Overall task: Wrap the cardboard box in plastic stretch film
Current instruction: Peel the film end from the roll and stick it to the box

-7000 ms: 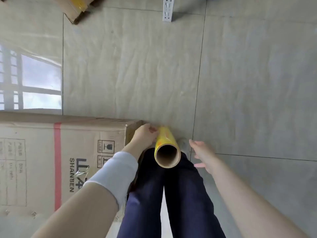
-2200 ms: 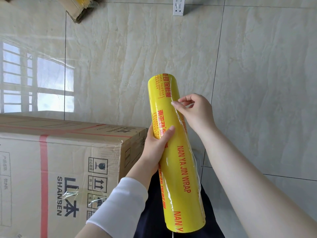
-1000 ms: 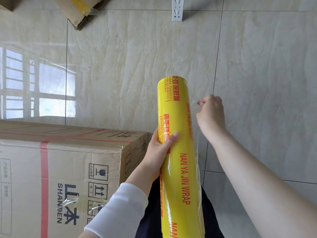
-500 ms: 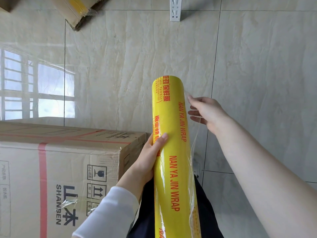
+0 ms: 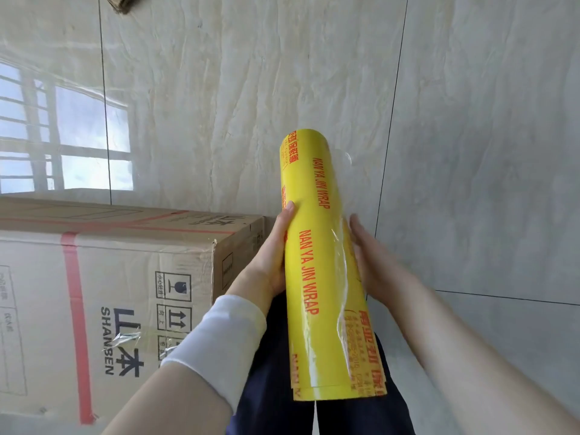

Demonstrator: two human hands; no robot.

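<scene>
A yellow roll of stretch film (image 5: 317, 252) with red lettering stands tilted in front of me, above my legs. My left hand (image 5: 273, 249) grips its left side near the middle. My right hand (image 5: 368, 255) lies flat against its right side, fingers stretched along the roll. A loose flap of clear film (image 5: 343, 221) hangs off the right edge of the roll, over my right fingers. The large cardboard box (image 5: 110, 277), with red tape and black print, lies on the floor at the left, close to my left forearm.
Glossy pale floor tiles (image 5: 470, 152) spread ahead and to the right. A corner of another cardboard piece (image 5: 120, 1) shows at the top left edge. My dark trouser legs (image 5: 270, 372) are below the roll.
My right hand has come down from the upper part of the roll and now rests flat against its right side. The roll has tilted and shifted slightly right; loose film shows along its edge.
</scene>
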